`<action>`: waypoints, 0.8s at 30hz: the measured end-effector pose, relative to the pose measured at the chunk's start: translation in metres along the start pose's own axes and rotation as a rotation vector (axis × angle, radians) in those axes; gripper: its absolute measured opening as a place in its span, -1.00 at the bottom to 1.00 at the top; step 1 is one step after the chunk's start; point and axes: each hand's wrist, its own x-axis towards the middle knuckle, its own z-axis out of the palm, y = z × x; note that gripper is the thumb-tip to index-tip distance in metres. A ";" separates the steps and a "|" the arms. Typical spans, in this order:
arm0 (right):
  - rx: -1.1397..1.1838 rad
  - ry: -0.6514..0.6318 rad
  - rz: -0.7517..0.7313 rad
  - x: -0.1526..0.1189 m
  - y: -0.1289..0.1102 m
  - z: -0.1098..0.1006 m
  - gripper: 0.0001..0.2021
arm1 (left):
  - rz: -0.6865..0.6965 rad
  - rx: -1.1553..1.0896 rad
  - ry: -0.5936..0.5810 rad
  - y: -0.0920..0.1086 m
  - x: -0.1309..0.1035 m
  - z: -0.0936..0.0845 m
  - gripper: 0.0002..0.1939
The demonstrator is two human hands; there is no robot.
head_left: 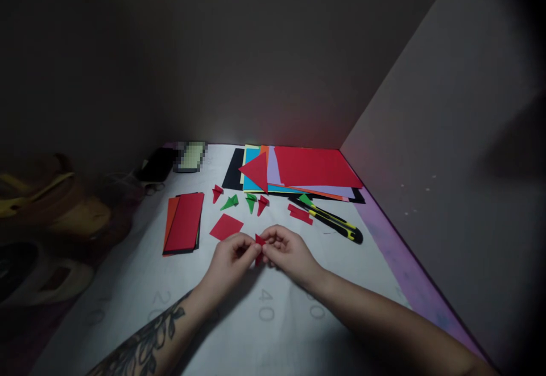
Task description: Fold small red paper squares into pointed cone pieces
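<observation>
Between my two hands, a small folded piece of red paper [259, 242] is pinched above the white sheet. My left hand [235, 252] grips its left side with thumb and forefinger. From the other side, my right hand [290, 251] pinches it, fingers curled; part of the paper is hidden behind the fingertips. A flat red paper square [226, 226] lies just beyond my left hand. Past both hands sit several small folded paper pieces, among them a red one [263, 205] and a green one [230, 202].
A black and yellow box cutter [336, 223] and red paper strips [300, 214] lie to the right. Coloured sheets [315, 166] with a red triangle [256, 172] are stacked at the back. Cut rectangles [184, 222] lie left. Walls [430, 182] border the back and right.
</observation>
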 end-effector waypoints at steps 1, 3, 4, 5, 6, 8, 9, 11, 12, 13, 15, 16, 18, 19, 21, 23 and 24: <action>0.006 -0.004 -0.016 0.000 0.000 0.001 -0.83 | 0.005 0.033 -0.012 0.001 -0.001 -0.001 -0.75; 0.019 0.000 -0.047 0.000 -0.001 0.002 -0.84 | 0.017 0.093 -0.021 0.002 -0.001 -0.003 -0.74; 0.022 0.005 -0.061 0.001 -0.003 0.002 -0.84 | 0.023 0.113 -0.019 0.003 -0.001 -0.004 -0.73; 0.022 0.016 -0.073 0.001 -0.004 0.001 -0.85 | 0.028 0.126 -0.013 0.003 -0.001 -0.005 -0.72; 0.019 0.034 -0.081 0.002 -0.005 -0.001 -0.84 | 0.033 0.135 0.002 0.003 -0.001 -0.006 -0.72; 0.011 0.087 -0.086 0.005 -0.005 -0.008 -0.83 | 0.043 0.155 0.056 0.001 0.000 -0.009 -0.71; 0.004 0.123 -0.085 0.007 -0.005 -0.013 -0.82 | 0.046 0.168 0.093 0.001 0.001 -0.011 -0.71; -0.028 0.219 -0.109 0.014 -0.004 -0.026 -0.80 | 0.060 0.200 0.166 -0.001 0.003 -0.017 -0.72; -0.074 0.270 -0.131 0.018 -0.003 -0.032 -0.81 | 0.073 0.217 0.195 -0.001 0.004 -0.021 -0.72; -0.133 0.314 -0.166 0.023 -0.003 -0.038 -0.83 | 0.088 0.232 0.219 -0.001 0.005 -0.025 -0.73; -0.306 0.398 -0.280 0.035 -0.003 -0.048 -0.86 | 0.122 0.257 0.259 0.000 0.007 -0.034 -0.74; -0.426 0.425 -0.313 0.041 -0.003 -0.052 -0.89 | 0.140 0.266 0.276 0.001 0.008 -0.038 -0.74; -0.635 0.476 -0.335 0.055 -0.004 -0.057 -0.89 | 0.157 0.283 0.326 0.001 0.010 -0.046 -0.75; -0.683 0.484 -0.339 0.063 -0.004 -0.058 -0.89 | 0.164 0.290 0.351 0.000 0.011 -0.049 -0.75; -0.792 0.491 -0.342 0.076 -0.004 -0.060 -0.87 | 0.180 0.300 0.374 -0.001 0.011 -0.053 -0.75; -0.907 0.474 -0.344 0.086 -0.003 -0.060 -0.84 | 0.207 0.324 0.367 -0.003 0.011 -0.055 -0.75; -0.963 0.458 -0.351 0.089 -0.002 -0.059 -0.84 | 0.220 0.344 0.358 -0.005 0.011 -0.055 -0.75</action>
